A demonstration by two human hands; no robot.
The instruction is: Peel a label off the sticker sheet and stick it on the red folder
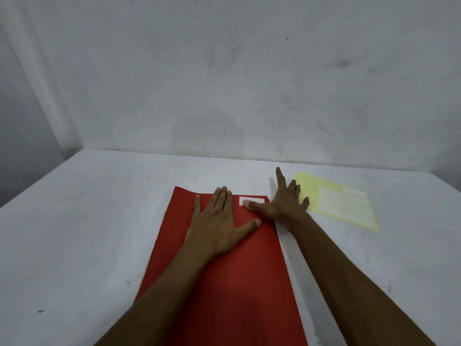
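Note:
The red folder point(224, 278) lies flat on the white table in front of me. A small white label point(245, 200) sits on the folder's far right corner. My left hand point(219, 221) rests flat on the folder's upper part, fingers spread, holding nothing. My right hand point(282, 201) is spread beside the folder's right edge, its thumb pressing on the label while the other fingers reach over the table. The yellow sticker sheet point(341, 201), with several white labels, lies on the table to the right, its near-left edge under my right fingertips.
The white table point(87, 233) meets a scuffed white wall point(224, 83) at the back. The table's left edge falls away at the far left.

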